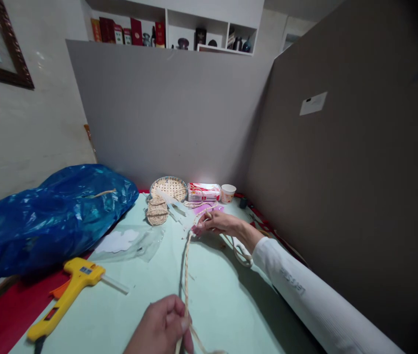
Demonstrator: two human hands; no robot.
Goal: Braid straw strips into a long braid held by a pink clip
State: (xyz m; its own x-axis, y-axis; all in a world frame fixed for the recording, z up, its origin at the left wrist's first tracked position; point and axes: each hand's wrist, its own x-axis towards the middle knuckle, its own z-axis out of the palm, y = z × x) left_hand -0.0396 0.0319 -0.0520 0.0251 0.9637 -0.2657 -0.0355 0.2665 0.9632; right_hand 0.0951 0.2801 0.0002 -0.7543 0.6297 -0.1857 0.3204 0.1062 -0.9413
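A pale twisted cord (186,265) runs up the table between my two hands. Near the front edge, my left hand (166,324) is closed around its lower part, and loose ends trail below the fingers. Farther off, my right hand (218,222) pinches the cord's upper end with thumb and fingertips. Beneath my right wrist lies a loop of pale cord (244,258). Just beyond the right fingers is a purple sheet (214,209). To their left sits a woven straw piece (157,211).
A yellow glue gun (71,290) with a clear stick lies at left, beside a clear plastic bag (131,243) and a big blue plastic bag (83,206). At the back stand a woven basket (168,188), a red-and-white packet (204,192) and a paper cup (228,193). Grey panels (172,108) border the table.
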